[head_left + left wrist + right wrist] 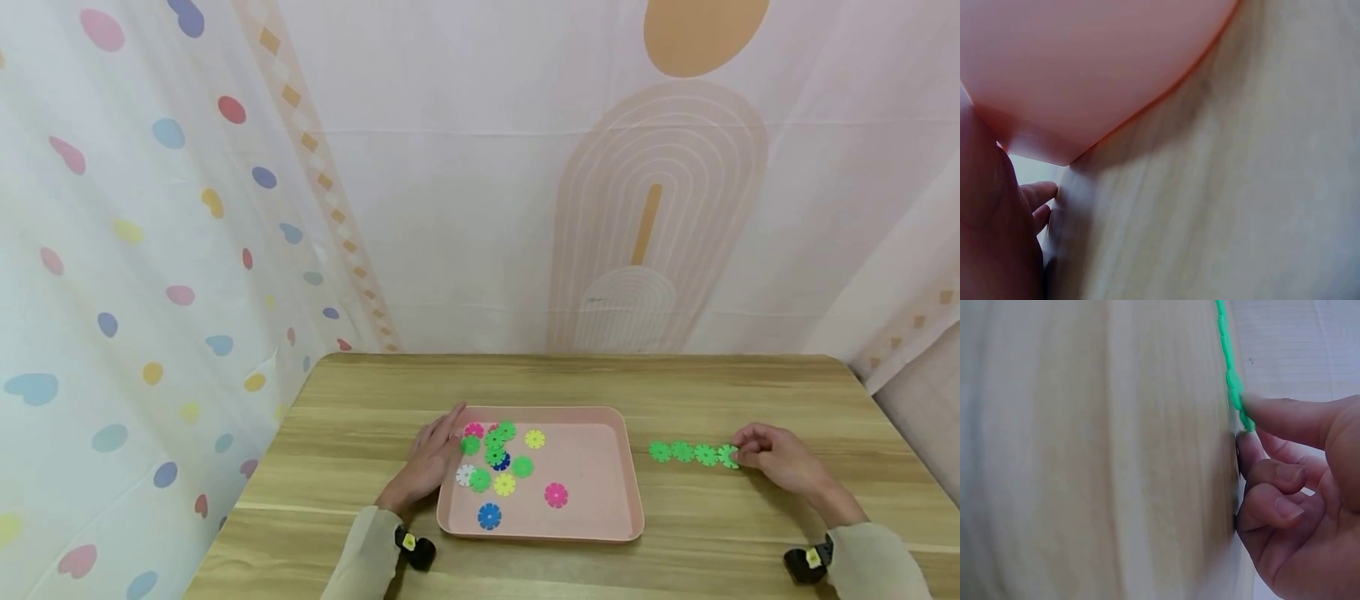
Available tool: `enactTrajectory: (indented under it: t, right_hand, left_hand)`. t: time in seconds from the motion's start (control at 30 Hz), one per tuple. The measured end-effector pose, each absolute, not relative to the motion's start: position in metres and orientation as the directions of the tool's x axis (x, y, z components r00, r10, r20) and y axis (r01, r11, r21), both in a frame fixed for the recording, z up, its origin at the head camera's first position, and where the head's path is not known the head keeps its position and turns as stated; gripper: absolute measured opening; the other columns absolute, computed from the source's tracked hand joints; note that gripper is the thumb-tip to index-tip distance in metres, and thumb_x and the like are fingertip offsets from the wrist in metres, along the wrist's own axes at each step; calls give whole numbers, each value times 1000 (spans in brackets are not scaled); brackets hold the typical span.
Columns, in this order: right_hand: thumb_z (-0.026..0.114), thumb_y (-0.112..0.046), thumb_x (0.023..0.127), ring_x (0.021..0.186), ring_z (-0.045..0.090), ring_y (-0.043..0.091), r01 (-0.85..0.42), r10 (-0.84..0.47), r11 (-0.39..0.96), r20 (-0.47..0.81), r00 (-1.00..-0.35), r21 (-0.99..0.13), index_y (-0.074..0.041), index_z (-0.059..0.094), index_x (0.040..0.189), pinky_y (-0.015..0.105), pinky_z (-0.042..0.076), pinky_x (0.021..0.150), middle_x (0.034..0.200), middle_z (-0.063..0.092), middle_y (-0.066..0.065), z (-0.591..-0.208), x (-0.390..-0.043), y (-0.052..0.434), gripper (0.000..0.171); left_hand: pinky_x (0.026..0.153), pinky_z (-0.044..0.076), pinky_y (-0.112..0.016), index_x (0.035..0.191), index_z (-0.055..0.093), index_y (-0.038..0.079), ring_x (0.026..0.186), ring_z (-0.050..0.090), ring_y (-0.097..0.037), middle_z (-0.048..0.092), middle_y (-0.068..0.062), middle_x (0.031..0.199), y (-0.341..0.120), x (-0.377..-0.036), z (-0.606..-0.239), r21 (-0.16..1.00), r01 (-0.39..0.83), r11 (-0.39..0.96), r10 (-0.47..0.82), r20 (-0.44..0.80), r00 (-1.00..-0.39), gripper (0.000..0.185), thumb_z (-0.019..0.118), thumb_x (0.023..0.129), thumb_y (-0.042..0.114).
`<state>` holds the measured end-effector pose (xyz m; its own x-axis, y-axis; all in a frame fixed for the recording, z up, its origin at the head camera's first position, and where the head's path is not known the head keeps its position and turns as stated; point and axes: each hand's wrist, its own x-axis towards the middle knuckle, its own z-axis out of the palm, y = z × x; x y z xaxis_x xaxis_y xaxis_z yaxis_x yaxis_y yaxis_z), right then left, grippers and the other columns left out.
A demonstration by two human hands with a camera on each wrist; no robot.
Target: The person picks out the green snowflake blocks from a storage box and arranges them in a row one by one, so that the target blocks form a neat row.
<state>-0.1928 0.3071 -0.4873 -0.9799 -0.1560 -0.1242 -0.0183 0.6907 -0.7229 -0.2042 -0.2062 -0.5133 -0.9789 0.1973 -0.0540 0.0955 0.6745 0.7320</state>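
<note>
1. Nearest the person, two pale sleeves enter at the bottom of the head view, each wrist wearing a small black camera.
2. The table (360,400) is light wood with a lengthwise grain and rounded far corners; it fills the lower part of the view.
3. The left hand (429,462) lies flat with straight, relaxed fingers against the left rim of the pink tray (600,467), its fingertips at the far left corner; it grasps nothing.
4. The tray sits mid-table and holds loose discs (504,484): green, yellow, pink, blue and white, mostly gathered in its left half.
5. Right of the tray, apart from it, a green chain (693,453) of four joined discs lies flat on the wood in a row.
6. The right hand (780,462) pinches the chain's right end disc between thumb and forefinger; the other fingers are curled under, as the right wrist view shows.
7. Behind the table hangs a pale curtain with orange arch and oval shapes.
8. To the left hangs a white curtain dotted with coloured hearts and ovals.
</note>
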Motion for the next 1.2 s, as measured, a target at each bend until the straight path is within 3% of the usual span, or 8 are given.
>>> enactTrajectory:
  t: [0.57, 0.73, 0.83, 1.07, 1.2]
  right_hand:
    - [62, -10, 89, 66, 41, 7, -71, -168, 713, -72, -983, -697, 3, 58, 100, 23, 35, 59, 78, 51, 3, -488, -192, 302, 18]
    - [55, -3, 90, 66, 42, 6, -99, -177, 717, -43, -983, -690, 3, 58, 99, 22, 37, 56, 82, 55, 5, -484, -194, 302, 11]
    - [54, -6, 92, 69, 47, 6, -134, -189, 713, -4, -982, -688, 0, 58, 98, 22, 40, 57, 86, 60, 6, -475, -198, 296, 10]
    - [56, -30, 94, 80, 55, 19, -178, -273, 653, -10, -962, -736, -3, 57, 105, 28, 44, 63, 88, 59, 11, -444, -218, 259, 29]
    - [58, -22, 93, 83, 58, 27, -217, -339, 611, -3, -941, -761, -5, 58, 106, 31, 46, 67, 88, 60, 12, -433, -228, 232, 22]
  left_hand:
    - [108, 2, -61, 149, 14, 35, 141, 6, -31, 20, 0, 155, -208, -204, -516, 725, 85, 683, 185, -60, -981, 49, 26, 102, 38]
    - [108, 3, -59, 150, 14, 35, 141, 8, -28, 21, 2, 154, -209, -204, -517, 721, 108, 684, 204, -46, -978, 49, 26, 102, 40]
    - [109, 3, -58, 150, 15, 34, 140, 9, -27, 22, 2, 154, -209, -203, -517, 721, 124, 682, 215, -36, -976, 49, 26, 102, 39]
    - [108, 2, -59, 149, 15, 35, 140, 9, -28, 22, 1, 154, -208, -203, -515, 727, 117, 676, 215, -42, -976, 48, 26, 102, 38]
    - [108, 3, -59, 149, 15, 38, 140, 9, -28, 21, 2, 154, -207, -203, -512, 724, 108, 681, 208, -50, -977, 48, 26, 102, 40]
